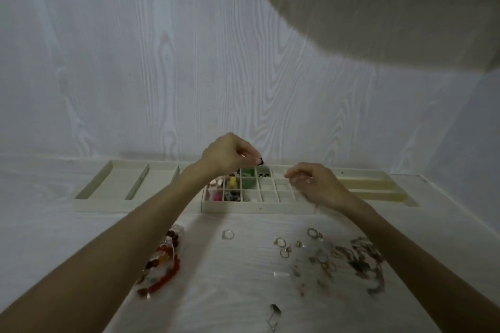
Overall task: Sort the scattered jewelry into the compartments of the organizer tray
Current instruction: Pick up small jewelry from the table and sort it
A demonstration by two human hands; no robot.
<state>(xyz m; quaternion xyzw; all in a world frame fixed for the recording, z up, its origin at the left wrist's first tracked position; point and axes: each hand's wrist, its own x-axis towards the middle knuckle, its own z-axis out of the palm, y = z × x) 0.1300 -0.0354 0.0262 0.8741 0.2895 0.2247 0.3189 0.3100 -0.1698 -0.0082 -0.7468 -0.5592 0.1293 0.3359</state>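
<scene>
- Overhead, the left hand (230, 155) hovers above the organizer tray (258, 208), fingertips pinched on a small dark piece (261, 161).
- Beside it, the right hand (315, 184) hangs over the empty compartments, fingers loosely curled; whether it holds anything cannot be told.
- Rings (282, 243) and red bead bracelets (165, 259) lie scattered on the table (230, 292), near the tray.

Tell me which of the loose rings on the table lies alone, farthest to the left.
The clear ring, just right of the red bead bracelets. The other rings cluster farther right, near the tangled metal jewelry.
</scene>
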